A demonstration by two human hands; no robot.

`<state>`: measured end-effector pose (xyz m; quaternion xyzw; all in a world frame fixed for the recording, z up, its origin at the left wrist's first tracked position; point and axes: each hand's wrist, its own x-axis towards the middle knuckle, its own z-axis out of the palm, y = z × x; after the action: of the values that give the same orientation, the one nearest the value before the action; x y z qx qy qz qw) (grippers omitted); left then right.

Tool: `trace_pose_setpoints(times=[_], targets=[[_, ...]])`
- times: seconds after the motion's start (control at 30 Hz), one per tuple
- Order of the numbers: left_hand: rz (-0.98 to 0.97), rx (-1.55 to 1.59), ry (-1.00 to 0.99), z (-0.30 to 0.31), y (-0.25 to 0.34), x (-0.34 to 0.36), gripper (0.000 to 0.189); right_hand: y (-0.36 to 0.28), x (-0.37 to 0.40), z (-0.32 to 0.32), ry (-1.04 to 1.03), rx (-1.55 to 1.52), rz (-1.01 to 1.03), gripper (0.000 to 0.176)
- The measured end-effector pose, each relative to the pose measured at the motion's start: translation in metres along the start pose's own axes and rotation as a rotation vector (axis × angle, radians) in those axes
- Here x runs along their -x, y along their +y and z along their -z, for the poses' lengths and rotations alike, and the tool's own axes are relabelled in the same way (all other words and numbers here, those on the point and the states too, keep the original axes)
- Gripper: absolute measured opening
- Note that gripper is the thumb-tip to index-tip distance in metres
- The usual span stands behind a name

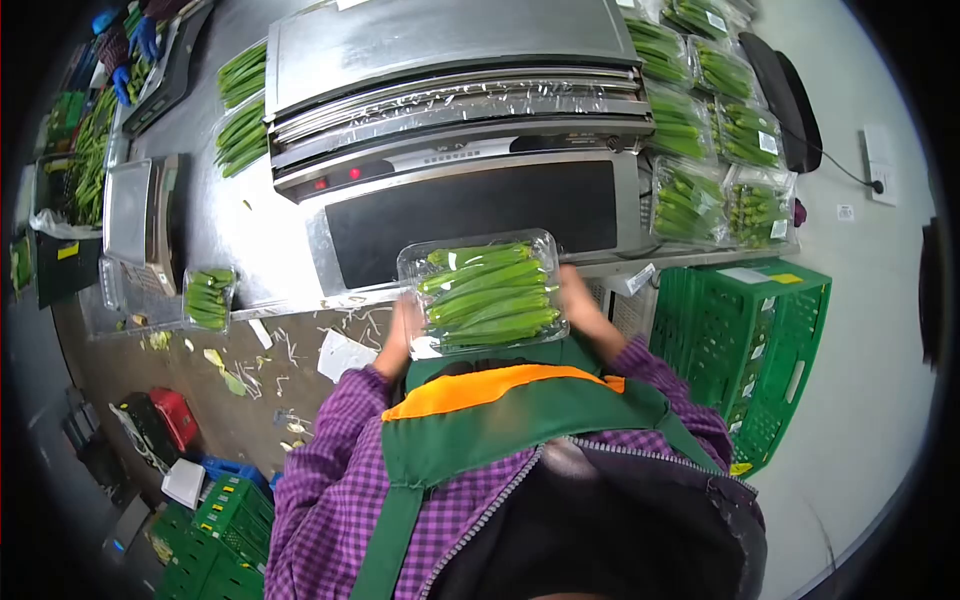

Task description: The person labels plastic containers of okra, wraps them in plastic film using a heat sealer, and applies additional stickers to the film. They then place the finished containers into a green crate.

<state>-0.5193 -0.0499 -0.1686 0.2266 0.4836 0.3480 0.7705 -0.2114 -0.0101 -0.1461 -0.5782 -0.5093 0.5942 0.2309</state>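
- The tray (490, 292) lies with its long side running left to right across the view, the right end tipped a little upward and away.
- The okra (488, 300) inside follows the same line, pod beside pod in a flat layer; the thicker ends seem to sit at the left and the tapered ends at the right (the film's glare makes this hard to judge).
- The tray is clear plastic with rounded corners, covered in shiny film, and the pods are bright green and ribbed.
- It is held in the air just in front of the chest, above the near edge of the machine (450, 100) and its black plate (470, 210).
- The left hand (403, 335) grips the tray's left end, with the fingers tucked beneath it and out of sight.
- The right hand (587, 312) clasps the right end, its fingers bent in under the tray's edge.
- Finished packs (700, 150) stand in rows to the right of the machine, above a green crate (750, 340).
- To the left sits a scale (140, 210), with a small open pack (208, 298) of okra near it.
- At the far left, a co-worker's blue gloves (140, 40) handle more pods.
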Motion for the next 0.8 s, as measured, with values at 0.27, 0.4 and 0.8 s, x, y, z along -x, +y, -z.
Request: trace_pose_setpoints(times=[0.27, 0.4, 0.8], targets=[[-0.581, 0.104, 0.018, -0.090, 0.052, 0.040, 0.034, -0.039, 0.043, 0.015, -0.544, -0.459, -0.373, 0.038], [-0.433, 0.109, 0.131, -0.094, 0.128, 0.078, 0.029, -0.075, 0.027, 0.008, -0.631, -0.273, -0.304, 0.034], [-0.346, -0.306, 0.718, 0.138, 0.186, 0.157, 0.042, -0.231, -0.092, -0.104, -0.742, 0.186, 0.138, 0.018]])
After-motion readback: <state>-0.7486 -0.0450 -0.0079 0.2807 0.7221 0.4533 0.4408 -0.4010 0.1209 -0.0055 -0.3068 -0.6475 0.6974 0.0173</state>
